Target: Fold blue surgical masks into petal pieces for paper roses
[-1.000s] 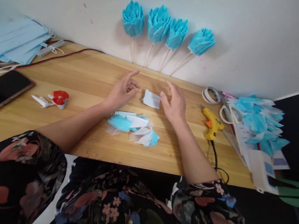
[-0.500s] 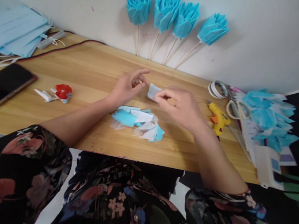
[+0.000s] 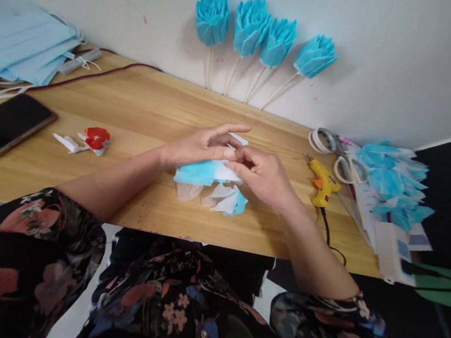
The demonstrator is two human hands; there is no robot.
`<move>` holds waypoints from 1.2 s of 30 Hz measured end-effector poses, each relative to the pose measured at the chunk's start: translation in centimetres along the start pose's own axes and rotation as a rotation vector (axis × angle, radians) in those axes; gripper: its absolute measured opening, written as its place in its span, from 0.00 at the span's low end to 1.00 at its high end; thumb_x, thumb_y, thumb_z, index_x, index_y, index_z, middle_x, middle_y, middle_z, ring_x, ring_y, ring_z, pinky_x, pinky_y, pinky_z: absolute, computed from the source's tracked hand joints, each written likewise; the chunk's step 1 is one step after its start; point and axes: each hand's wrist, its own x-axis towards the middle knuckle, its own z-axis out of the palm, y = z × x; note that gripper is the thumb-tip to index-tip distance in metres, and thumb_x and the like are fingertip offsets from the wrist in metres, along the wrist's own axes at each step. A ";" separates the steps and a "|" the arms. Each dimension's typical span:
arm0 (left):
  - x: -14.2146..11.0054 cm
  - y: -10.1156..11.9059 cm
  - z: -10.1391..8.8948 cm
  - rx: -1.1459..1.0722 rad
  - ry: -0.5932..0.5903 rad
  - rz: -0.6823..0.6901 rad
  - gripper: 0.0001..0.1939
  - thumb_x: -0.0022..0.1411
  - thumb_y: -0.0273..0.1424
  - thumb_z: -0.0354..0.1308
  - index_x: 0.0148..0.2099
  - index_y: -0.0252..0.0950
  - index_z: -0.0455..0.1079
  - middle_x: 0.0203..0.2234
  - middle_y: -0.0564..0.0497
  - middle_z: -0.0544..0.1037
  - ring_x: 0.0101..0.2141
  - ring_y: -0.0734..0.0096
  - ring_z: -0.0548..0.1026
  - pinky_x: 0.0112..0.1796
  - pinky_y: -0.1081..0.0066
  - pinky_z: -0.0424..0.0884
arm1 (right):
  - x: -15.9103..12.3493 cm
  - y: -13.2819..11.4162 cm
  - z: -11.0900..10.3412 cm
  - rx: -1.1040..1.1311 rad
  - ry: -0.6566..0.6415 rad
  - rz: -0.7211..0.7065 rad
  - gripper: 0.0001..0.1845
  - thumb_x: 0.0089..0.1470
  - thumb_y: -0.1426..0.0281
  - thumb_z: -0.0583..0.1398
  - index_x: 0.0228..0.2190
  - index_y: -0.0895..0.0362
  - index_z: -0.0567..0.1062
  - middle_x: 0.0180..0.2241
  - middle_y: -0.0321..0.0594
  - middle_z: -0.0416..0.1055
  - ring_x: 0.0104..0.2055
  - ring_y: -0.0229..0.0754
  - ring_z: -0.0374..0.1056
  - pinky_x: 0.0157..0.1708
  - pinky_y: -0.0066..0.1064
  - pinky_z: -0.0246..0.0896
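My right hand [image 3: 265,177] is closed, its thumb and fingers pinched at the right end of a blue-and-white fabric piece [image 3: 198,172]. My left hand [image 3: 205,147] lies just over the piece, fingers stretched out and apart, with its thumb meeting the right fingertips. Behind the hands, a small pale fabric piece [image 3: 240,138] shows in part. Below them on the table are a crumpled white-and-blue scrap [image 3: 225,199] and a sheer white scrap [image 3: 188,191].
Several blue fabric flowers [image 3: 212,18] on sticks lean against the wall. To the right are a yellow glue gun [image 3: 323,183], tape [image 3: 323,141], scissors [image 3: 350,170] and blue petals [image 3: 391,174]. Leftward lie a phone [image 3: 4,131], face masks [image 3: 25,48] and a red-and-white scrap [image 3: 96,140].
My right hand has come down and toward me onto the loose fabric, leaving the small pale piece behind. My left hand has moved right and lower, so both hands now meet.
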 end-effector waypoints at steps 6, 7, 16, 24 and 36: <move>0.2 -0.1 -0.2 0.277 -0.065 -0.089 0.38 0.58 0.41 0.67 0.68 0.39 0.63 0.61 0.41 0.72 0.57 0.55 0.72 0.57 0.59 0.67 | -0.3 0.4 0.3 -0.079 0.143 -0.039 0.07 0.60 0.68 0.59 0.32 0.54 0.76 0.28 0.33 0.75 0.27 0.35 0.63 0.31 0.29 0.53; 0.2 -0.2 -0.2 0.311 -0.055 -0.087 0.36 0.57 0.40 0.67 0.66 0.40 0.65 0.61 0.43 0.72 0.58 0.56 0.72 0.57 0.60 0.67 | -0.3 0.4 0.4 -0.112 0.152 -0.042 0.06 0.60 0.68 0.59 0.32 0.54 0.76 0.28 0.34 0.75 0.27 0.35 0.64 0.31 0.29 0.53; 0.4 -0.2 -0.3 0.298 0.035 -0.074 0.20 0.56 0.32 0.65 0.53 0.39 0.76 0.45 0.48 0.81 0.43 0.66 0.78 0.43 0.69 0.74 | 0.6 1.1 -0.1 -0.275 0.215 -0.124 0.07 0.63 0.67 0.58 0.35 0.52 0.77 0.30 0.35 0.78 0.31 0.39 0.70 0.33 0.31 0.56; 0.1 -0.1 -0.6 0.237 -0.003 -0.219 0.15 0.59 0.39 0.64 0.44 0.33 0.76 0.36 0.49 0.82 0.31 0.73 0.74 0.31 0.75 0.71 | 2.2 1.8 -2.0 -0.108 0.256 -0.146 0.12 0.64 0.62 0.56 0.37 0.53 0.78 0.29 0.35 0.77 0.31 0.38 0.70 0.32 0.30 0.59; 0.3 -0.2 -0.8 0.285 -0.107 -0.266 0.17 0.61 0.44 0.61 0.31 0.34 0.72 0.21 0.55 0.70 0.22 0.78 0.63 0.23 0.77 0.59 | 2.1 2.7 0.5 -0.060 0.172 -0.341 0.09 0.62 0.65 0.61 0.29 0.53 0.75 0.27 0.35 0.74 0.31 0.38 0.66 0.35 0.33 0.60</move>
